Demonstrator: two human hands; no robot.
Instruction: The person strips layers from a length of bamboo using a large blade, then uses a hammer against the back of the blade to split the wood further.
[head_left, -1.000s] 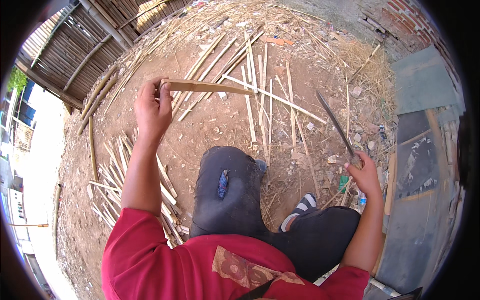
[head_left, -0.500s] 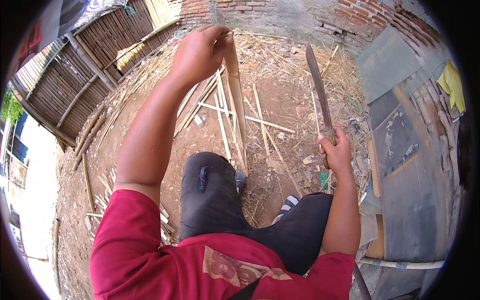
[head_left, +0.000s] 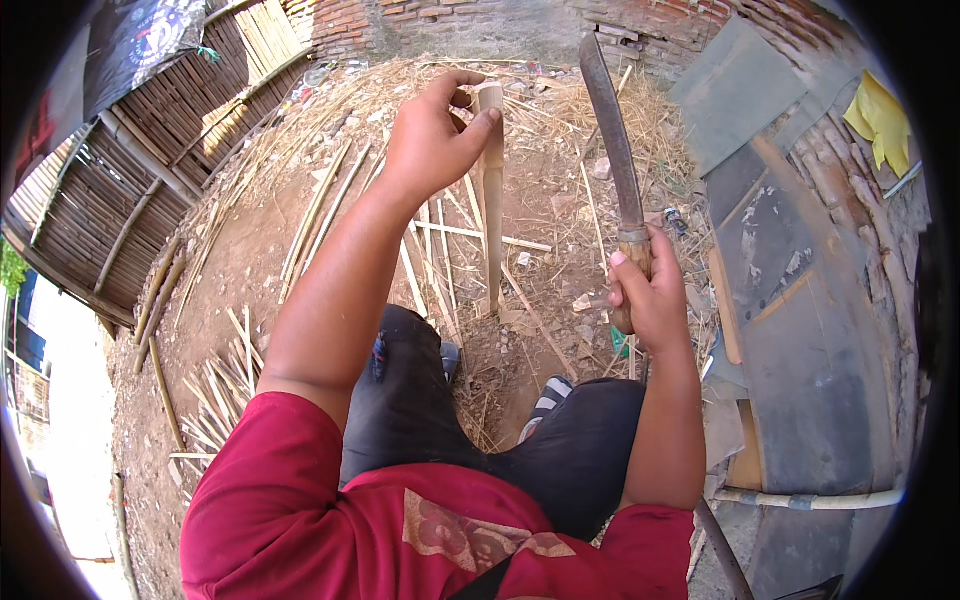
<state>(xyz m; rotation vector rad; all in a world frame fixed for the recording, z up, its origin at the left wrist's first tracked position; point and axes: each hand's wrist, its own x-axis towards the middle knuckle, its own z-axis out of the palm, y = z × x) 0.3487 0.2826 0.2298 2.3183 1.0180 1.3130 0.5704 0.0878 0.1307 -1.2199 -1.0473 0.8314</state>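
Note:
A split bamboo piece (head_left: 492, 215) stands upright on the dirt in front of me. My left hand (head_left: 440, 140) holds it near its top, thumb against one edge and forefinger curved behind. On the right, my right hand (head_left: 655, 290) grips the wooden handle of a machete (head_left: 612, 130). Its long dark blade points up and away, apart from the bamboo.
Loose bamboo strips (head_left: 318, 215) lie beyond my knees, and a pile of split sticks (head_left: 222, 400) is at my left. Dark boards (head_left: 820, 350) lean along the right side. A bamboo fence (head_left: 100, 215) and a brick wall (head_left: 480, 32) bound the yard.
The bamboo piece has turned and now stands nearly vertical. My left hand has shifted right and slightly lower, its fingers looser at the top. The machete has moved slightly left and up.

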